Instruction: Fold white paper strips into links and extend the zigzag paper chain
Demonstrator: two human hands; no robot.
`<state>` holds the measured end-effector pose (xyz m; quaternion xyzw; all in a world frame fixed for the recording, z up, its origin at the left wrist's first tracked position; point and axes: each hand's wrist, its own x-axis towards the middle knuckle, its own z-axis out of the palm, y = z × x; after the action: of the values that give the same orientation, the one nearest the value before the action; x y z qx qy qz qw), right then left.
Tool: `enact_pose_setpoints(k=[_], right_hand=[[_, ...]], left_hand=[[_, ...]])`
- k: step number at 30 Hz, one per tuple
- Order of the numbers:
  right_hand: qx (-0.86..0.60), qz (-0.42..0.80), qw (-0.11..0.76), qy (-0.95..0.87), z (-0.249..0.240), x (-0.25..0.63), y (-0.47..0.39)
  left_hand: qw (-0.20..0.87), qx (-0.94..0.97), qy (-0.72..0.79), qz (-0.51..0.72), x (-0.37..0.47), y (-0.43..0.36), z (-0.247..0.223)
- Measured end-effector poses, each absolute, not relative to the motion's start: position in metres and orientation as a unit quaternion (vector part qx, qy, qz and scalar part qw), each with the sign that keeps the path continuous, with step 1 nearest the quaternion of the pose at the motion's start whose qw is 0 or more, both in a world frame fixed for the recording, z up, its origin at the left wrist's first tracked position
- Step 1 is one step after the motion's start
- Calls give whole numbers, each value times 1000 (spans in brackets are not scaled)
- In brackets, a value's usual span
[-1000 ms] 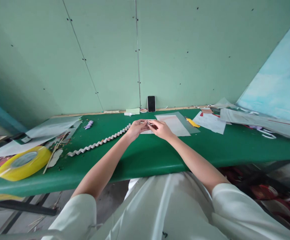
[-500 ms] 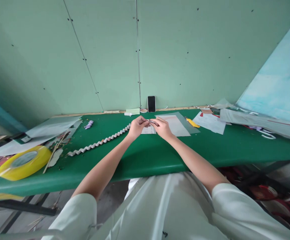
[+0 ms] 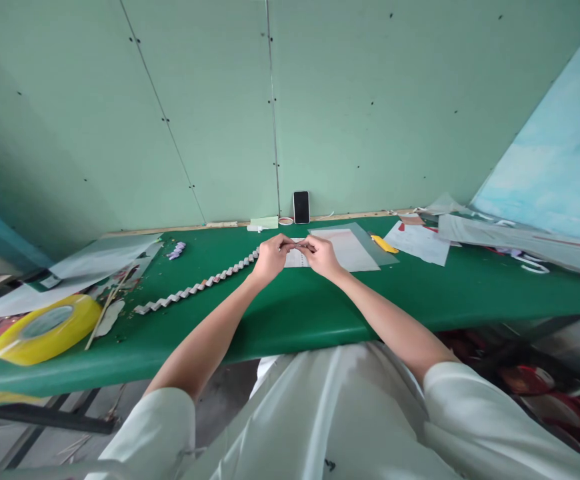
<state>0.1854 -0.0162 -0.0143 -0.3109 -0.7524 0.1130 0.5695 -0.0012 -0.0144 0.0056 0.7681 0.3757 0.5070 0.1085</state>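
My left hand (image 3: 273, 256) and my right hand (image 3: 322, 255) meet over the green table (image 3: 290, 320), thumbs and fingers pinched on something small and pale that I cannot make out. From my left hand a long zigzag-folded paper chain (image 3: 197, 287) runs down to the left across the table; whether my fingers hold its end is hidden. Beneath and between the hands lies a white printed paper (image 3: 297, 259). Right of it, partly behind my right hand, is a larger white sheet (image 3: 353, 250).
A phone (image 3: 301, 207) leans on the wall. At the left are a yellow tape roll (image 3: 15, 345), thin sticks (image 3: 110, 307) and sheets (image 3: 105, 257). A yellow cutter (image 3: 385, 244) and papers (image 3: 417, 243) lie at the right, purple pieces (image 3: 176, 251) back left.
The fingertips have shifted slightly, and the pale piece between them shows less. The view has moved a little; the chain and the table items stay where they were.
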Motion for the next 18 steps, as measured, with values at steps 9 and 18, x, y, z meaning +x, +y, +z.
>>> enact_pose_setpoints(k=[9, 18], right_hand=[[-294, 195, 500, -791, -11, 203, -9], [-262, 264, 445, -815, -1, 208, -19]], left_hand=[[126, 881, 324, 319, -18, -21, 26], [196, 903, 257, 284, -16, -26, 27]])
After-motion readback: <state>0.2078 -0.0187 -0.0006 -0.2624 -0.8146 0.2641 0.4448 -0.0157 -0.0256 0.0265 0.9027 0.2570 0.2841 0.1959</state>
